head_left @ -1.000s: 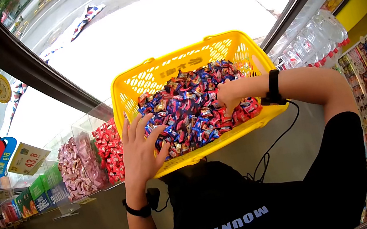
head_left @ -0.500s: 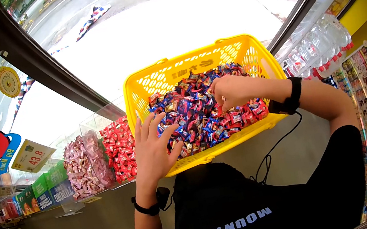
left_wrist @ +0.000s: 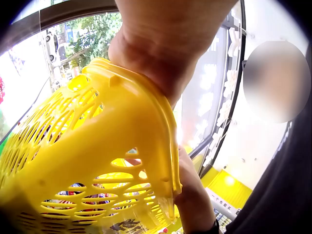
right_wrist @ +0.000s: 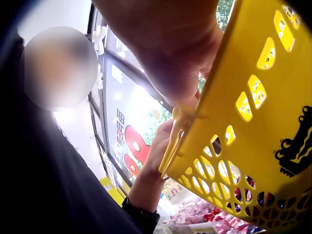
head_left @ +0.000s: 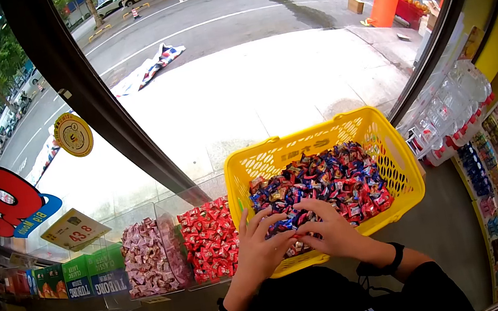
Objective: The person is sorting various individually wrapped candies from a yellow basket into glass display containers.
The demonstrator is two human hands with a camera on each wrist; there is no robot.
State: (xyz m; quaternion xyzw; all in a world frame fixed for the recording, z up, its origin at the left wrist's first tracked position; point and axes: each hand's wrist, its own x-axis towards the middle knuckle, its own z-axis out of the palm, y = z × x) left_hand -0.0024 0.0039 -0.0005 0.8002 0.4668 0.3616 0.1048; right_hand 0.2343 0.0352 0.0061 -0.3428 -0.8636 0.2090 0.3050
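Candies apparently below 2 hands

The right hand is near, beside the rim of 1 yellow basket. Farther is the left hand, with 1 black band on its wrist.

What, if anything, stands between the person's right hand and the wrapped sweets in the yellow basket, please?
Nothing visible blocks the right hand from the wrapped sweets. Its fingers are over the open top of the yellow basket, and the left hand, close beside it, leaves most sweets uncovered.
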